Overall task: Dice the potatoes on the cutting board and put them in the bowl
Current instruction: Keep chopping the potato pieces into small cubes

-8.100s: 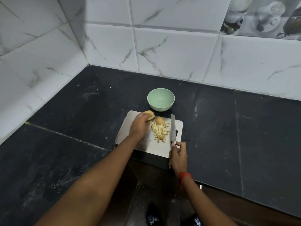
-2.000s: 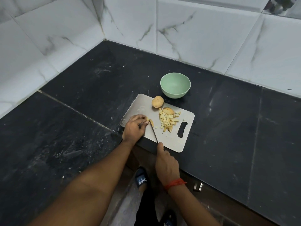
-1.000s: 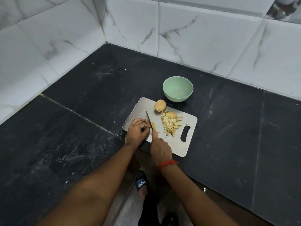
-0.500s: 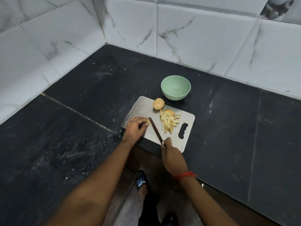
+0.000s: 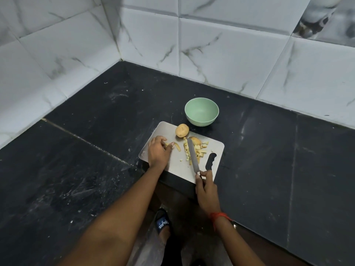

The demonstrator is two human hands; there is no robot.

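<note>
Slipper [image 5: 162, 223] print white on blue, too blurred to read. No other writing seen.

L hand [image 5: 158, 153] on cutting board [image 5: 178, 166], fingertips curled onto potato strips [image 5: 177, 146]; strips partly hidden under fingers. R hand [image 5: 206, 191] grips knife [image 5: 192, 156], handle hidden in fist, blade flat over diced pile [image 5: 199, 151]. Hands apart. Whole potato [image 5: 182, 130] at board's far edge, just beside bowl [image 5: 201, 122]; nothing visible in bowl.
</note>
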